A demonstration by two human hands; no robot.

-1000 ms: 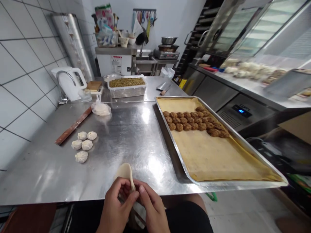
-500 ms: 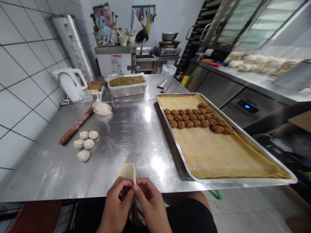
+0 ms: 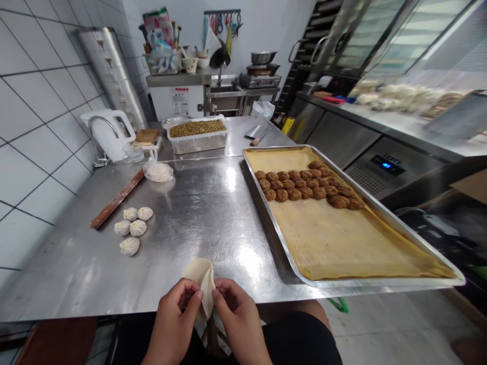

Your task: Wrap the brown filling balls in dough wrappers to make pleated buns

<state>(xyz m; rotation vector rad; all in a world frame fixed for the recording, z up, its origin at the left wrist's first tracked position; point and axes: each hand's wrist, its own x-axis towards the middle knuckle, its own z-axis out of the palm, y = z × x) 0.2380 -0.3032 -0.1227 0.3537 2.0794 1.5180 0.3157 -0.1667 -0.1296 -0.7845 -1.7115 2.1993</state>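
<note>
1. The left hand (image 3: 175,314) and right hand (image 3: 239,315) have parted slightly: half a second ago the thumbs nearly met, and now a strip of dough shows between them.
2. That dough is a thin, cream-coloured, rounded sheet (image 3: 201,271), held up at the tabletop's (image 3: 171,276) near edge; its nearer fold stands more open, so the shaping appears unfinished.
3. Each hand is nearly closed, thumb against curled forefinger, pinching one side of the sheet's rim. Whether anything lies inside cannot be told.
4. The sheet looks smooth, matte and pliable, its upper rim curving back like a shallow cup.
5. Toward the tabletop's left edge sit five small white pleated dough buns (image 3: 138,228), gathered at the top, beside a reddish-brown cylindrical wooden rolling pin (image 3: 117,199).
6. Along the right edge lies a shiny rectangular metal tray (image 3: 271,219) lined with creased yellowish paper (image 3: 342,248); rough brown balls (image 3: 294,194) stand in rows across it.
7. Near the far edge, a translucent plastic tub (image 3: 200,144) holds a grainy greenish-brown mixture (image 3: 198,128).
</note>
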